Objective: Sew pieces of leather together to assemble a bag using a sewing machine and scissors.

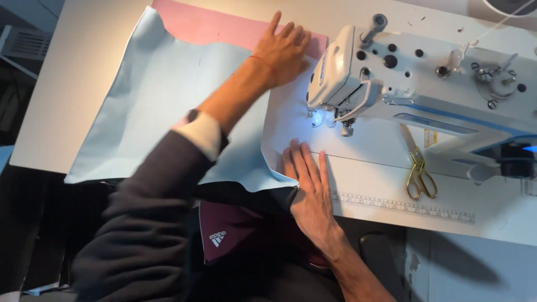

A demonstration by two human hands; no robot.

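Smoothing a sheet of pale blue material (pixel 151 106) flat on the white sewing table (pixel 45 112), with a pink sheet (pixel 196 22) showing beyond its far edge. The left hand (pixel 282 50), fingers spread and gripping nothing, presses the far part of the sheet, just left of the white sewing machine's (pixel 414 78) head. The right hand (pixel 310 187), fingers straight and together, pins the near corner just before the lit needle area (pixel 330 117). Judged step: positioning the edge for stitching; feeding it under the presser foot would call for both palms sliding evenly. Right of the fingers lie gold-handled scissors (pixel 418 168), a small yellow label (pixel 430 137) on the machine, and a printed ruler strip (pixel 403 206) along the table edge.
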